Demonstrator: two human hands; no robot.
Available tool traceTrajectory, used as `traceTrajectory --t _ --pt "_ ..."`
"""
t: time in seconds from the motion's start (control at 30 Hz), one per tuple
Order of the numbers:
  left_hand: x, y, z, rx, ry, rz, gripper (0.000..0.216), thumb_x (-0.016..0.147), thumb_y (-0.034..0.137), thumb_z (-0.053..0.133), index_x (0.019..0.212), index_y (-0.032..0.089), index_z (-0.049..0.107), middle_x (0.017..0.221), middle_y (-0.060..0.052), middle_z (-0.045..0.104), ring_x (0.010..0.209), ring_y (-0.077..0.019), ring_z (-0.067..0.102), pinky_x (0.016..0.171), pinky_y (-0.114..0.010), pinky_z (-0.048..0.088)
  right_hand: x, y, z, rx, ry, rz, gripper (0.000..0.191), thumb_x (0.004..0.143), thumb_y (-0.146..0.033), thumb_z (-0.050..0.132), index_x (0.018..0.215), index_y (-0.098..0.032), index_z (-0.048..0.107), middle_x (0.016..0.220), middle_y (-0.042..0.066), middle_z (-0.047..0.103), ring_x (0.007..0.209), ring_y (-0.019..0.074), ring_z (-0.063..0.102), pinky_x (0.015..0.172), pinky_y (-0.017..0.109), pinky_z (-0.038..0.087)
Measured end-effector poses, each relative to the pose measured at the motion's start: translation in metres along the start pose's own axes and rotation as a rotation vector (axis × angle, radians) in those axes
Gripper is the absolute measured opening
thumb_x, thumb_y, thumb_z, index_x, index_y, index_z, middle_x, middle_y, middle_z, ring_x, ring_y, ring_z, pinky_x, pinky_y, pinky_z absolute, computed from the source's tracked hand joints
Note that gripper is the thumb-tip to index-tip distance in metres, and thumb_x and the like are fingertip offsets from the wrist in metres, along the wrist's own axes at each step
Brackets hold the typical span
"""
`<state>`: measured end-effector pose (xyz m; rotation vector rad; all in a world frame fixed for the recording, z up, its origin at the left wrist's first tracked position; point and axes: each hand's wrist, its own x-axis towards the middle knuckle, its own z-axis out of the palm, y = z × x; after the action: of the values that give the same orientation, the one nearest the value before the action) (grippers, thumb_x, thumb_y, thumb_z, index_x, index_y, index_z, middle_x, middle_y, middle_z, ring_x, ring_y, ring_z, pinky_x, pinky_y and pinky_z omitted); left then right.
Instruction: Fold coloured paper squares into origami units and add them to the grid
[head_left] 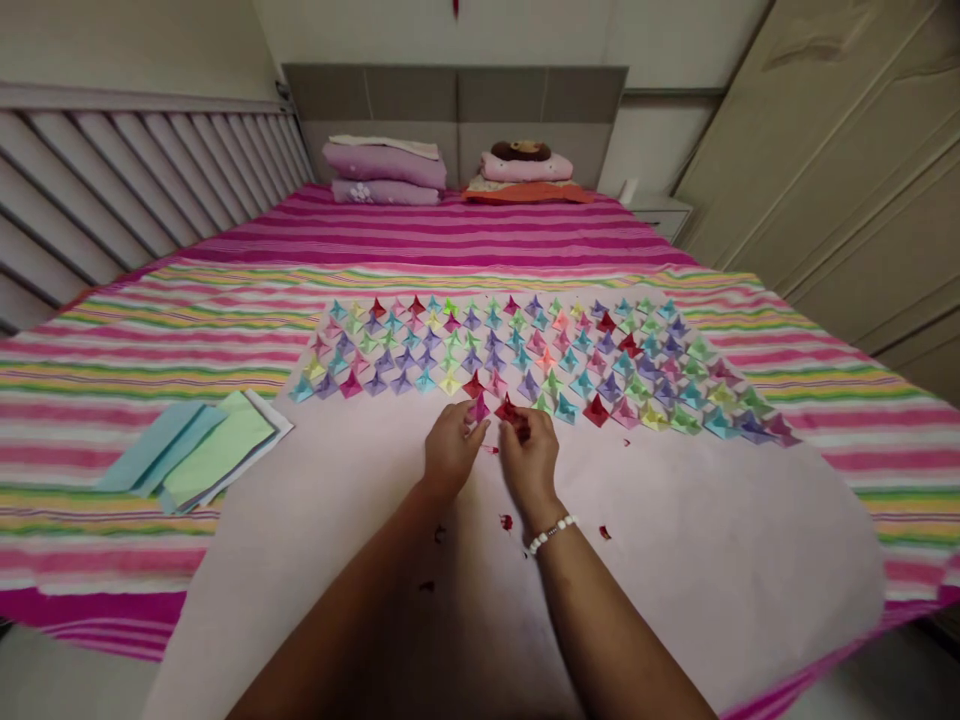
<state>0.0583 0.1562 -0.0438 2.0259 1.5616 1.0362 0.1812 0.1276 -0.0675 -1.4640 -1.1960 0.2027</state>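
My left hand is closed, its fingertips pinching a small magenta folded paper boat. Close beside it, my right hand has its fingers curled around a dark red folded paper boat, partly hidden by the fingers. Both hands are just in front of rows of many small paper boats in blue, purple, green, yellow, pink and red. A red boat and a pink boat stand right behind my fingertips. The boats rest on a large white sheet.
Small dark red scraps lie scattered on the sheet near my forearms. Blue and green papers are stacked at the left on the striped bedspread. Folded purple bedding sits by the headboard, and a wardrobe stands at the right.
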Motion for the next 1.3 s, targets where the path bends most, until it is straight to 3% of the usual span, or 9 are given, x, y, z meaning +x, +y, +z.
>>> traceTrajectory --t 0.13,0.23,0.47,0.57,0.73,0.9,1.1,1.3 --pt "-0.014 -0.012 -0.023 0.038 0.016 0.013 0.024 0.084 0.028 0.059 0.105 0.02 0.064 0.086 -0.002 0.065 0.071 -0.0138 0.061 0.07 -0.025 0.05 -0.003 -0.002 -0.003 -0.021 0.03 -0.037 0.019 0.08 -0.024 0.06 0.098 -0.017 0.061 0.089 0.005 0.058 0.075 0.0192 0.056 0.067 0.035 0.051" --pt "-0.027 -0.033 -0.055 0.088 0.056 0.007 0.023 0.084 0.029 0.055 0.101 0.02 0.065 0.088 -0.004 0.067 0.078 -0.0169 0.063 0.074 -0.028 0.051 -0.005 -0.01 -0.008 -0.032 0.04 -0.071 0.016 0.082 -0.023 0.057 0.097 -0.018 0.061 0.095 0.007 0.059 0.083 0.0213 0.057 0.072 0.037 0.051" --pt "-0.044 -0.106 -0.148 0.219 0.267 -0.035 0.026 0.078 0.038 0.052 0.089 0.019 0.065 0.101 -0.011 0.069 0.101 -0.0307 0.062 0.095 -0.047 0.046 -0.03 -0.037 -0.035 -0.136 -0.224 -0.336 0.016 0.086 -0.022 0.055 0.099 -0.02 0.063 0.099 0.01 0.067 0.094 0.0258 0.059 0.082 0.044 0.051" --pt "-0.048 -0.132 -0.175 0.286 0.347 -0.053 0.023 0.077 0.038 0.051 0.085 0.021 0.065 0.099 -0.008 0.069 0.102 -0.034 0.061 0.096 -0.052 0.045 -0.049 -0.037 -0.046 -0.166 -0.213 -0.46 0.018 0.085 -0.021 0.058 0.102 -0.022 0.063 0.1 0.01 0.068 0.094 0.0265 0.061 0.08 0.046 0.052" --pt "-0.063 -0.152 -0.192 0.318 0.501 -0.171 0.024 0.082 0.035 0.049 0.087 0.019 0.065 0.106 -0.01 0.066 0.111 -0.033 0.057 0.102 -0.052 0.04 -0.069 -0.025 -0.052 -0.138 -0.132 -0.547 0.02 0.084 -0.016 0.06 0.102 -0.024 0.061 0.099 0.011 0.067 0.092 0.0265 0.062 0.076 0.045 0.052" --pt "-0.07 -0.171 -0.202 0.351 0.598 -0.227 0.029 0.086 0.033 0.043 0.094 0.016 0.066 0.11 -0.013 0.065 0.113 -0.0292 0.057 0.101 -0.047 0.042 -0.068 -0.016 -0.048 -0.15 -0.086 -0.53 0.009 0.086 -0.02 0.059 0.094 -0.023 0.062 0.095 0.011 0.066 0.088 0.0262 0.061 0.076 0.045 0.051" --pt "-0.061 -0.189 -0.216 0.352 0.598 -0.262 0.03 0.082 0.035 0.052 0.099 0.015 0.067 0.113 -0.016 0.066 0.111 -0.0289 0.059 0.1 -0.044 0.043 -0.068 -0.014 -0.048 -0.201 -0.08 -0.542 0.007 0.088 -0.021 0.056 0.09 -0.018 0.062 0.093 0.012 0.066 0.087 0.0244 0.06 0.078 0.041 0.05" --pt "-0.053 -0.186 -0.238 0.439 0.625 -0.379 0.033 0.085 0.032 0.054 0.111 0.015 0.062 0.135 -0.015 0.052 0.129 -0.0334 0.042 0.109 -0.051 0.028 -0.068 -0.012 -0.047 -0.216 -0.094 -0.545 0.009 0.089 -0.023 0.054 0.089 -0.018 0.062 0.092 0.011 0.066 0.085 0.024 0.06 0.077 0.04 0.049"
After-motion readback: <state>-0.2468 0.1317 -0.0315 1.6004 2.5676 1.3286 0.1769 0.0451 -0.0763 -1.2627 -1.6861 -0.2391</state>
